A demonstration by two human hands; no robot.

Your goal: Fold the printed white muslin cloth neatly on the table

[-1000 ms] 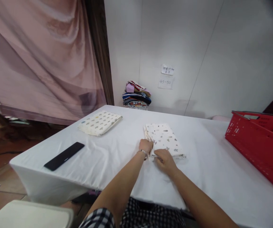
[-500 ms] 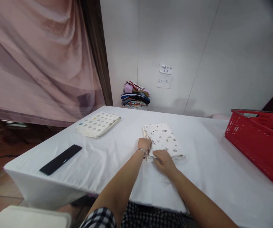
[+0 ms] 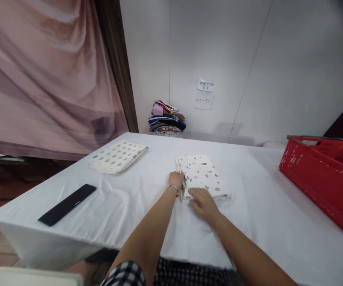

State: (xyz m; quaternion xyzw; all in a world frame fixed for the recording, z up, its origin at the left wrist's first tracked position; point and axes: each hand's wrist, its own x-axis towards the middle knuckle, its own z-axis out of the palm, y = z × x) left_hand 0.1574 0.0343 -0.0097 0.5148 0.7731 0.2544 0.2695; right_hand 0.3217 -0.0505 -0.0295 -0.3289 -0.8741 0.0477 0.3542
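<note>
Now, left hand (image 3: 176, 179): at layered left edge of printed cloth (image 3: 199, 171), fingertips hidden; grip, I cannot tell.
Right hand (image 3: 204, 200): fingers bent on its near-left corner; pinch likewise unclear to me.
Printed cloth: folded, on white table (image 3: 254, 222), between second cloth (image 3: 119, 157) and red basket (image 3: 323, 178).

room: between leaf-print cloth (image 3: 199, 174) and basket (image 3: 317, 174) | left obstacle: black slab (image 3: 67, 204)

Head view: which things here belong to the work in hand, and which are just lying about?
In the work:
sprig-print cloth, folded
left hand, at its left edge
right hand, at its near edge
white-covered table, beneath

Apparently just lying about:
other printed cloth
flat black object
red basket
fabric pile
</note>
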